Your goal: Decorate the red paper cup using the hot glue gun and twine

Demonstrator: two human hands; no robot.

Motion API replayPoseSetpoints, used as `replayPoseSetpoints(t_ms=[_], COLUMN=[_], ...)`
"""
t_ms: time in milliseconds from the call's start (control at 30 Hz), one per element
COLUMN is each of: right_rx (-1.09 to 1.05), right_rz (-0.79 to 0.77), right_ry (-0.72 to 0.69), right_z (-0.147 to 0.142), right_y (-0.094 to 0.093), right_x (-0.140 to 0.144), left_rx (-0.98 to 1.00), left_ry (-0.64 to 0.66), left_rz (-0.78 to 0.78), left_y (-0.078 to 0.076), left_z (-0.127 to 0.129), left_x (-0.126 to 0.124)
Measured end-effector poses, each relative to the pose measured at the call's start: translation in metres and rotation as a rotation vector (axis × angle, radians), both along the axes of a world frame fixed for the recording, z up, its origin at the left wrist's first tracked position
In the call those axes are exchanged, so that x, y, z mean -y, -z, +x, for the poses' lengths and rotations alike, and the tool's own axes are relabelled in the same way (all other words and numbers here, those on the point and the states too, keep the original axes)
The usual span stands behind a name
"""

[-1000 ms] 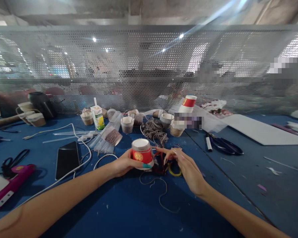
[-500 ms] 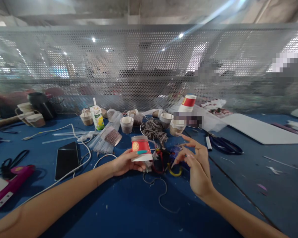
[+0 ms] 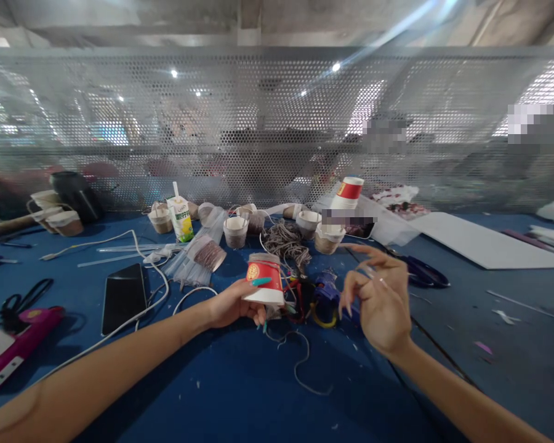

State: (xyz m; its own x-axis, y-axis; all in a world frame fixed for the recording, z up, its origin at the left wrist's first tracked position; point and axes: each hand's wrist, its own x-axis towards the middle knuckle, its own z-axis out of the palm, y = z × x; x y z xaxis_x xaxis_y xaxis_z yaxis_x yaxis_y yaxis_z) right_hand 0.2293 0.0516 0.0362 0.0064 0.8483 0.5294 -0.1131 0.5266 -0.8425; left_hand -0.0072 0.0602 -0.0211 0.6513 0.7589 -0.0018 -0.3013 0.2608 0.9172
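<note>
My left hand is closed around an upside-down red and white paper cup, thumb on its side and fingers beneath. Grey cord is wound around the cup near its upper end. My right hand is raised to the right, apart from the cup, with fingers partly curled and spread; I see nothing held in it. A loose grey cord trails over the table below the cup. Between the hands lie a blue tape roll, a yellow ring and red-handled scissors, partly hidden.
Behind are a tangled heap of grey cord, several cord-wrapped cups, a drink carton and stacked red-white cups. A phone, white cable and pink power strip lie left; dark-handled scissors and a white board right.
My right hand has moved to the right, away from the cup, and its fingers have curled more. The cup in my left hand has tilted slightly and stays in nearly the same place.
</note>
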Motion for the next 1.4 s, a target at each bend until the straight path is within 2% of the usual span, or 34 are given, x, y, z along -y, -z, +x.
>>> replayPoseSetpoints(t_ms=[133, 200, 267, 400, 600, 667, 767, 833, 900, 967, 1100, 1167, 1300, 1400], right_rx=[0.209, 0.259, 0.222, 0.119, -0.060, -0.096, -0.093, -0.090, -0.081, -0.024, 0.308, 0.440, 0.490, 0.383], right_rz=[-0.142, -0.226, -0.278, -0.342, -0.422, -0.461, -0.466, -0.367, -0.234, -0.133, -0.056, -0.060, -0.096, -0.104], right_ry=[-0.538, -0.694, -0.756, -0.737, -0.588, -0.477, -0.229, -0.083, -0.020, -0.089, -0.473, -0.600, -0.639, -0.549], right_z=[-0.011, -0.015, -0.017, -0.018, -0.020, -0.019, -0.017, -0.014, -0.012, -0.010, -0.009, -0.010, -0.012, -0.012], right_y=[0.011, 0.016, 0.017, 0.011, 0.002, 0.003, 0.007, 0.011, 0.013, 0.014, 0.014, 0.014, 0.013, 0.013], right_x=[0.021, 0.027, 0.028, 0.025, 0.019, 0.015, 0.008, 0.006, 0.006, 0.010, 0.022, 0.027, 0.030, 0.026], left_rx=[-0.005, 0.004, 0.015, 0.018, 0.012, 0.022, 0.020, 0.018, 0.023, 0.025, -0.001, -0.012, -0.032, -0.027], left_ry=[-0.018, -0.026, -0.037, -0.053, -0.060, -0.053, -0.053, -0.073, -0.099, -0.129, -0.201, -0.234, -0.270, -0.257], left_rz=[0.006, 0.015, 0.013, -0.004, 0.015, 0.018, 0.013, 0.002, -0.014, -0.031, -0.058, -0.051, -0.041, -0.028], left_y=[-0.002, -0.003, -0.004, -0.006, -0.004, -0.002, 0.001, 0.002, 0.001, 0.000, -0.006, -0.008, -0.010, -0.008], left_z=[0.001, 0.002, 0.003, 0.004, 0.001, 0.001, 0.001, 0.002, 0.003, 0.004, 0.008, 0.009, 0.010, 0.009], left_x=[0.003, 0.004, 0.006, 0.007, 0.006, 0.005, 0.004, 0.004, 0.005, 0.006, 0.010, 0.012, 0.014, 0.013])
